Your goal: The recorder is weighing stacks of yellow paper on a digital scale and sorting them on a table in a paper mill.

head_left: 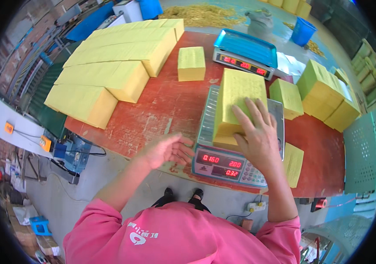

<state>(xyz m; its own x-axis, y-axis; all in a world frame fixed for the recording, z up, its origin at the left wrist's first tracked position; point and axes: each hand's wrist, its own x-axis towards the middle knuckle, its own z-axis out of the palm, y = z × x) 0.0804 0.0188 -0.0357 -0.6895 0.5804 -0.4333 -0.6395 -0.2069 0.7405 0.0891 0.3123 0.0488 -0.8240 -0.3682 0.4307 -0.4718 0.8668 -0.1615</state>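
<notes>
A step of weighing appears to be under way, as judged from the near digital scale (230,169), on whose platform a tall stack of yellow paper (236,92) has been set and whose red digits are lit. The placing can be taken as done; the lifting off is still left. To the left of the scale, long yellow stacks (104,66) have been ranged side by side in rows on the red table (148,116), and to its right further tall stacks (324,99) are stood; which of these have been weighed cannot be told. Smaller yellow blocks are seen around the scale: one (191,66) beyond its far left corner, one (287,99) by its far right corner and one (293,165) just beside its right edge. The weighed stack is seen as a pale yellow, upright block, longer from front to back than it is wide, with a slightly rough, creased top and fairly square sides. The right hand (260,136) is laid over its top and near right edge with fingers spread, not clenched. The left hand (168,149) is held empty, fingers loosely extended, by the scale's left front edge; whether contact is made cannot be told.
</notes>
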